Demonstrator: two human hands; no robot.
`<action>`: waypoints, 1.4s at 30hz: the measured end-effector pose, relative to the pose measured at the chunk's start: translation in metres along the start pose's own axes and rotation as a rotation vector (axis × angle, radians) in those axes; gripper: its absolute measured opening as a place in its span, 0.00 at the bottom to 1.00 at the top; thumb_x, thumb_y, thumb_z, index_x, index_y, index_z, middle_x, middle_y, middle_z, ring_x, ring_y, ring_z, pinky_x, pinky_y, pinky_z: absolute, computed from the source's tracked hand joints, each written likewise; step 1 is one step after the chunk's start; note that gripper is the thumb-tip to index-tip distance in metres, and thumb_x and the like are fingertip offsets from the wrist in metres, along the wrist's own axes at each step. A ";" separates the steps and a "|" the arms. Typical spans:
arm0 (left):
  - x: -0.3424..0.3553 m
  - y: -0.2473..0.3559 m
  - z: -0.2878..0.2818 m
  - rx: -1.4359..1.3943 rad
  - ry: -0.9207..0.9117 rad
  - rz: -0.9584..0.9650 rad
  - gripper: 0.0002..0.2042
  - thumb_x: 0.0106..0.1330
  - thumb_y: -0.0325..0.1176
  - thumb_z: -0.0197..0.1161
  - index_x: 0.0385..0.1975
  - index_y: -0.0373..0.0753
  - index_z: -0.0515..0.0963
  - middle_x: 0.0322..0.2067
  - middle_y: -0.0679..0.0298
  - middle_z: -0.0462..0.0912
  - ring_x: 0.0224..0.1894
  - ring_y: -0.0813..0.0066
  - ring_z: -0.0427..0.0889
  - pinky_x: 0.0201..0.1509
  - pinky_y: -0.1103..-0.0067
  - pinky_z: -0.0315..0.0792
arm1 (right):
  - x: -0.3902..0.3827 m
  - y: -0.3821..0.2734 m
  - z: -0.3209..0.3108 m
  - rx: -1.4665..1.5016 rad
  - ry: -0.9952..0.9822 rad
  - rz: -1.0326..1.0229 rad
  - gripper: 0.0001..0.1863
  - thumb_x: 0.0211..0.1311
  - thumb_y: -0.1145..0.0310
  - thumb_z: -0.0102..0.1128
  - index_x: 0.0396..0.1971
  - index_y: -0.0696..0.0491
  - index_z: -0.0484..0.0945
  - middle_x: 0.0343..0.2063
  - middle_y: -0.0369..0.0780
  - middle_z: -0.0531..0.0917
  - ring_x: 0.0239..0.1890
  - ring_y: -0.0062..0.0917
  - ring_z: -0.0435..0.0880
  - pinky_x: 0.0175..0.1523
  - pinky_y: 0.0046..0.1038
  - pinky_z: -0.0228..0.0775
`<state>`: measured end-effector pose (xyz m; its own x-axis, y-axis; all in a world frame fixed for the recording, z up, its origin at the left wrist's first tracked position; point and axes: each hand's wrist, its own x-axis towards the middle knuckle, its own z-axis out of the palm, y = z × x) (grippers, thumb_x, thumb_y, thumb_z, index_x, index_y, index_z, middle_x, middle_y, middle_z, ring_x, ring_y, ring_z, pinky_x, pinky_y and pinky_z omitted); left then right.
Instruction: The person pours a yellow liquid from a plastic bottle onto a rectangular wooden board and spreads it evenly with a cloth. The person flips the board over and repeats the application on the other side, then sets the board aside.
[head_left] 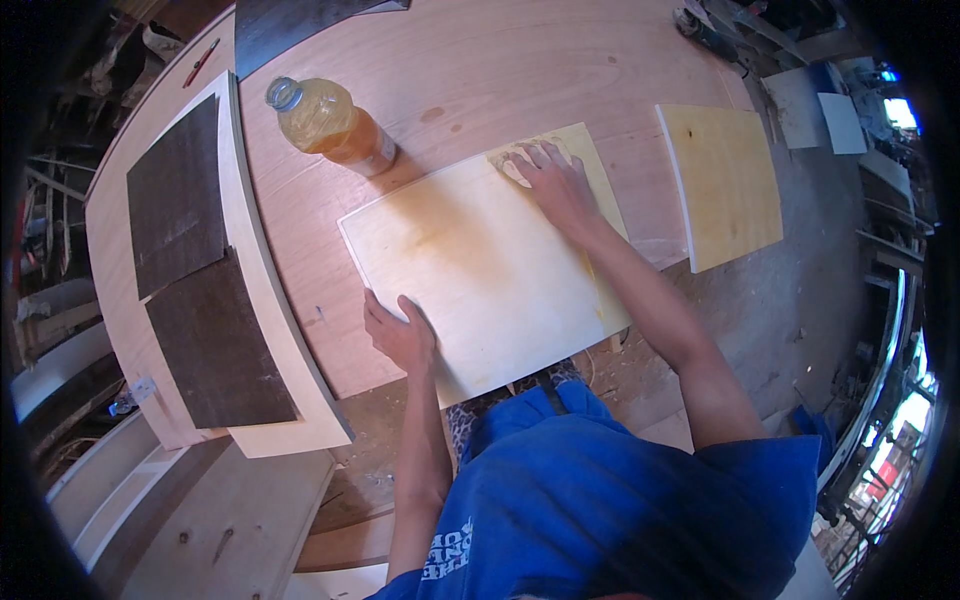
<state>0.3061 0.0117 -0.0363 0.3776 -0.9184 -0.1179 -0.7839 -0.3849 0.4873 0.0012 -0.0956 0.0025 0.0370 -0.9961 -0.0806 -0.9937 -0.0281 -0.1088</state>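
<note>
Fingers (527,170) of the right hand (562,190) spread on the panel (490,310), any grip indiscernible; the left hand (405,343) clasped its edge. I judged rubbing underway, even strokes needed next.

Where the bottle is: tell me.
Upper left in the head view, the bottle stands on the table, just beyond the central board.

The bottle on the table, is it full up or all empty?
Neither: the bottle looks partly full. Orange liquid shows in its lower part, while its upper part looks paler and clearer.
</note>
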 end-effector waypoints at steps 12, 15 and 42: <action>0.000 -0.006 0.002 0.011 0.001 -0.005 0.32 0.73 0.43 0.54 0.74 0.35 0.58 0.68 0.45 0.65 0.70 0.49 0.63 0.72 0.56 0.57 | 0.004 -0.005 -0.006 -0.012 -0.114 -0.022 0.26 0.70 0.72 0.48 0.67 0.42 0.73 0.69 0.39 0.72 0.74 0.38 0.65 0.67 0.55 0.62; -0.001 -0.001 0.000 0.004 0.009 -0.011 0.32 0.73 0.42 0.54 0.74 0.35 0.58 0.68 0.45 0.65 0.70 0.48 0.63 0.72 0.56 0.57 | 0.000 0.003 0.009 -0.050 -0.062 -0.033 0.25 0.71 0.71 0.47 0.67 0.42 0.73 0.69 0.38 0.72 0.73 0.38 0.66 0.68 0.55 0.62; -0.006 -0.014 0.001 0.004 -0.066 0.003 0.34 0.77 0.55 0.47 0.76 0.40 0.55 0.71 0.49 0.62 0.73 0.48 0.59 0.71 0.50 0.57 | -0.351 0.007 -0.024 0.146 -0.575 0.229 0.25 0.58 0.78 0.58 0.57 0.46 0.80 0.60 0.39 0.80 0.64 0.39 0.77 0.64 0.42 0.72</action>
<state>0.3143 0.0229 -0.0433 0.3418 -0.9237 -0.1731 -0.7871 -0.3820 0.4843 -0.0217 0.2519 0.0537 -0.0835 -0.7696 -0.6330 -0.9598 0.2330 -0.1566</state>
